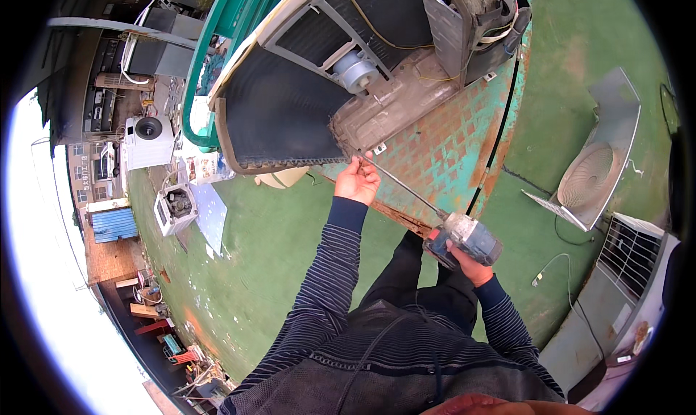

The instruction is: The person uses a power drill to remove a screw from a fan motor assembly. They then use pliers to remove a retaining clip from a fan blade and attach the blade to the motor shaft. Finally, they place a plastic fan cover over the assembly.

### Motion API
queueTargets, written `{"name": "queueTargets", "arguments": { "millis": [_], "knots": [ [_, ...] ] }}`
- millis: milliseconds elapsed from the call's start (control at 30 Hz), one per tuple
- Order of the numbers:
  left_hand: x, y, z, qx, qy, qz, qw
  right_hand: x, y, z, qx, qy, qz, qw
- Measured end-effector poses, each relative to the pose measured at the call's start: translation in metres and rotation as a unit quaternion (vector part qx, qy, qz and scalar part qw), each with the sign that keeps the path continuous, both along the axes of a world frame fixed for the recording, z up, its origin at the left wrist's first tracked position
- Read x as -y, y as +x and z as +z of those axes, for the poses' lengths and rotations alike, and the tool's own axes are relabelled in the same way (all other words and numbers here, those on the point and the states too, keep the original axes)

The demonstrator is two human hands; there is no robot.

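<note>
Dark hooded jacket with thin pale stripes [406,360] sits closest to the lens, with black trousers [395,274] just past it. Hands are well apart, btw. Right hand [473,267] is wrapped round a grimy grey-and-blue cordless drill [473,239], near the close corner of a rusty turquoise metal table with a diamond pattern [446,150]. Left hand [357,181] is further forward, fingertips bunched around the far end of the long thin metal rod [406,189] running out of the drill, right by the near corner of a dirty brown sheet-metal base [406,100].

Edges to mind: the big curved black panel [283,118] beside that base has a rough brown lower rim that ends close to the left fingers, and a black hose [496,150] follows the table's right side. Silver round motor [355,72] on a grey metal bracket [319,34] sits further in.

As for elbow room, wide green floor [254,270] spreads out left of the left arm, and there's another stretch on the right before the bent white metal casing with a round grille [591,172], which is well off from the drill
</note>
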State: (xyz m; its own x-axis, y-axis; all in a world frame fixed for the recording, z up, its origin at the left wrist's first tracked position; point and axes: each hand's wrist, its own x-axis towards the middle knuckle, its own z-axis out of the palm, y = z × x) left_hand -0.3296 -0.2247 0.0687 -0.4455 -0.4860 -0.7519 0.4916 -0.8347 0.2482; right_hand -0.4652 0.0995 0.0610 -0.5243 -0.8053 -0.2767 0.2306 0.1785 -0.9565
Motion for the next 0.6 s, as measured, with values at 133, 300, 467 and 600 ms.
{"name": "queueTargets", "arguments": {
  "millis": [133, 300, 467, 600],
  "knots": [
    [0.035, -0.047, 0.028, -0.026, -0.048, -0.043, 0.998, -0.015, 0.006, 0.019, 0.054, 0.048, -0.049, 0.996],
    [0.054, -0.083, 0.044, -0.043, -0.090, -0.090, 0.991, -0.016, 0.013, 0.017, 0.042, 0.055, -0.090, 0.994],
    [0.062, -0.098, 0.047, -0.041, -0.100, -0.098, 0.989, -0.010, 0.009, 0.029, 0.036, 0.056, -0.105, 0.992],
    [0.075, -0.103, 0.045, -0.039, -0.117, -0.110, 0.986, -0.003, 0.008, 0.039, 0.069, 0.062, -0.118, 0.989]
  ]
}}
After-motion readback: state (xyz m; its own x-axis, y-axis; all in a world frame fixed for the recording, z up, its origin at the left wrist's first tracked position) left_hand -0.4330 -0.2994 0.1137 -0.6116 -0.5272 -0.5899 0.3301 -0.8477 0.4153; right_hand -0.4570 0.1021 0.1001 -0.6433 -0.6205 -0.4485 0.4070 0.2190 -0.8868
